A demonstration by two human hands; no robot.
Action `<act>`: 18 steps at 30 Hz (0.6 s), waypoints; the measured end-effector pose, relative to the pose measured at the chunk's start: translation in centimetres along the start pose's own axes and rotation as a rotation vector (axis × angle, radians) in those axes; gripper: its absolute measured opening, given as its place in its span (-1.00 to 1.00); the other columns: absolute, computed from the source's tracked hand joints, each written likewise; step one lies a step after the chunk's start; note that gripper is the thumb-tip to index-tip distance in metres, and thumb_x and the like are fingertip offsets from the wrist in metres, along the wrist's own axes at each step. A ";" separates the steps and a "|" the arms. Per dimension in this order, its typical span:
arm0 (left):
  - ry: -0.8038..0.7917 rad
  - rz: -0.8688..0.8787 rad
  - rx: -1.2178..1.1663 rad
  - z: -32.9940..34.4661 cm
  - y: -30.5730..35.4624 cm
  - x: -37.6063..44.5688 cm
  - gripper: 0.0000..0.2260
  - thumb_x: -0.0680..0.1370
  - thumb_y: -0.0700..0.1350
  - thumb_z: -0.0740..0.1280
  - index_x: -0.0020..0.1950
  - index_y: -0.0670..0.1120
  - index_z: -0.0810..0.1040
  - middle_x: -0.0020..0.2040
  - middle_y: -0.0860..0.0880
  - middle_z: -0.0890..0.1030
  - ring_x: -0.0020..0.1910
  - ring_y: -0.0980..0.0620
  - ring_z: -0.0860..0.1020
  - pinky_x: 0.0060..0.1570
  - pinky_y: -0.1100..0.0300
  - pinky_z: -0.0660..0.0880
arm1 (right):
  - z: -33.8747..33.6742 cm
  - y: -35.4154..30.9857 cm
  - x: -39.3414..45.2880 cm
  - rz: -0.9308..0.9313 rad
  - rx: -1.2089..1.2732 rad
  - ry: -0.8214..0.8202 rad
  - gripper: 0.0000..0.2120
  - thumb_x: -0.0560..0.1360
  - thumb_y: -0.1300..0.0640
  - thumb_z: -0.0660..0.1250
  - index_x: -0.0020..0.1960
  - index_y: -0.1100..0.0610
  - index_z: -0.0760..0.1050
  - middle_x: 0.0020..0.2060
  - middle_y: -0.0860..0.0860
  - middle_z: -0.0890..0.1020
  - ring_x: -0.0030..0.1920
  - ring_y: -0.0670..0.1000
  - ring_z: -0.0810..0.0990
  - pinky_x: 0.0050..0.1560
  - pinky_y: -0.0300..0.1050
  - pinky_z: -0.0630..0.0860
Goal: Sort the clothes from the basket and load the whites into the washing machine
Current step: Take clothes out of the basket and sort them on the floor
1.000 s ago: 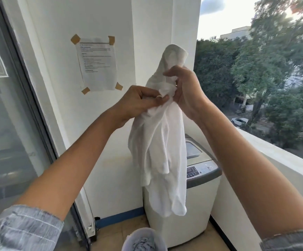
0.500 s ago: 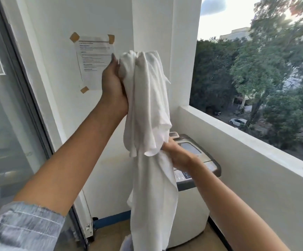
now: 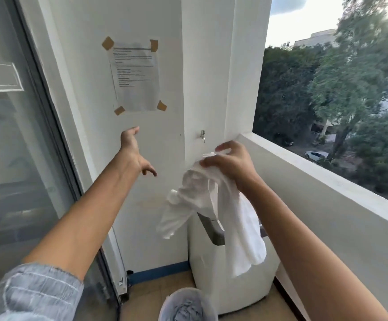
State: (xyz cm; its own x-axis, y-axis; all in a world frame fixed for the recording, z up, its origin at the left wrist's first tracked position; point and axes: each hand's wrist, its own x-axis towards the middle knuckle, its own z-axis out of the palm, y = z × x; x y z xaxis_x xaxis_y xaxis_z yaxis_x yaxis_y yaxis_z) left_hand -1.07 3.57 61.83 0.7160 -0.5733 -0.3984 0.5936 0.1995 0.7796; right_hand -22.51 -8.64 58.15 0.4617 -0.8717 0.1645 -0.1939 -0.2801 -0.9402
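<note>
The washing machine [image 3: 232, 281] stands in the far corner of a narrow balcony, its back to the white wall [image 3: 156, 158] and its right side close to the low parapet [image 3: 327, 188]. To the machine's left a strip of tan floor [image 3: 160, 288] lies bare as far as the glass sliding door [image 3: 14, 158], which shuts in that side. Above the parapet the side is open air, with trees beyond.

The right hand [image 3: 231, 164] is raised above the machine, fingers curled round the bunched top of a white garment [image 3: 211, 212]. The cloth hangs in 2 loose tails: 1 swings out left of the machine, clear of the wall, the other drapes down in front of the machine's top and front panel, hiding most of the grey control strip. Whether the lid is up or down cannot be told.

The left hand [image 3: 134, 154] is held out up and left of the machine, fingers spread and loose, holding nothing, close to the wall and just below a paper notice [image 3: 136, 75] taped there.

In front of the machine, at the bottom edge of the view, a round pale basket [image 3: 172, 304] sits on the floor with grey-blue clothes [image 3: 187, 311] in it. A small metal hook [image 3: 203, 136] is fixed to the wall above the machine.
</note>
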 end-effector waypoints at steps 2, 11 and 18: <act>-0.178 -0.005 0.005 0.1 -0.5 0.2 -0.22 0.59 0.14 0.32 0.68 -0.10 0.05 0.67 -0.27 0.01 0.59 -0.52 0.05 0.43 -0.50 0.23 | 0.5 -1.0 0.2 -0.039 -0.038 -0.031 -0.57 0.15 -0.05 0.67 -0.05 -0.01 0.62 -0.03 0.02 0.70 0.02 0.07 0.71 0.11 0.08 0.68; -0.866 0.077 0.373 2.0 -5.5 -1.5 -0.29 0.60 0.37 0.24 0.51 -0.15 0.50 0.50 -0.22 0.48 0.52 -0.24 0.43 0.55 -0.09 0.30 | 0.3 -3.2 -0.1 -0.157 0.305 -0.088 -0.64 0.32 0.16 0.59 0.09 -0.01 0.65 -0.12 0.05 0.78 -0.18 -0.05 0.74 -0.20 -0.13 0.63; -0.817 0.245 0.731 1.6 -8.9 -1.4 -0.46 0.26 0.39 0.55 0.09 0.08 0.77 0.06 -0.03 0.77 0.03 0.02 0.74 -0.08 0.22 0.65 | -1.7 -2.6 0.7 -0.195 0.522 -0.089 -0.39 0.39 0.37 0.56 0.34 -0.05 0.58 -0.04 0.19 0.77 0.00 0.20 0.76 0.07 0.05 0.70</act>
State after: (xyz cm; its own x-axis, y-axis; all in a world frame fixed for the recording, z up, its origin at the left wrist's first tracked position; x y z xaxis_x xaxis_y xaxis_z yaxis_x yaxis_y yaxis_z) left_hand -7.93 1.32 56.27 0.1681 -0.9853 0.0314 -0.0802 0.0181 0.9966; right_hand -23.18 -9.22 61.18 0.5215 -0.7801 0.3458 0.3464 -0.1769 -0.9213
